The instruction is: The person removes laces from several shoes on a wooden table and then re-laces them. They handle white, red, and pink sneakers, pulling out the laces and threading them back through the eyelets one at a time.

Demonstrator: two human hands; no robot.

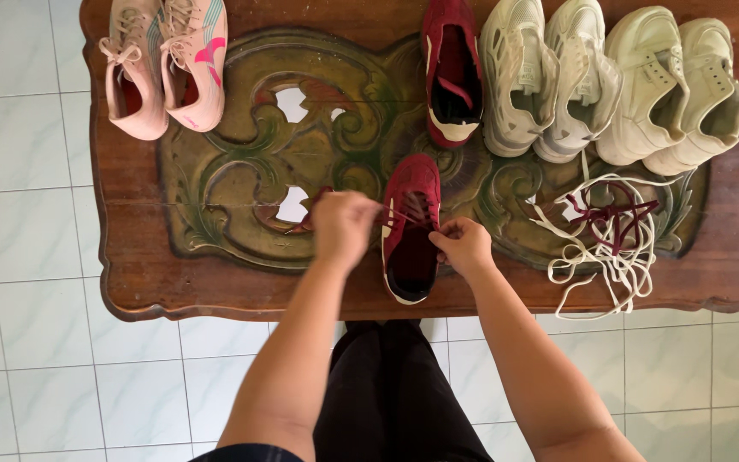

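While the wooden table (173, 291) spreads wide under both hands, its near edge sits just below them. The dark red shoe (410, 227) lies between them. The left hand (344, 227) and right hand (465, 246) each pinch its dark red lace (397, 217).

Near the front edge of the carved wooden table (138, 282), a dark red shoe (410, 231) lies between both hands. The left hand (344, 224) pulls a red lace (308, 219) sideways, while the right hand (464, 244) pinches lace at the shoe's right side. A loose heap of white and red laces (613, 235) lies near the front right corner.
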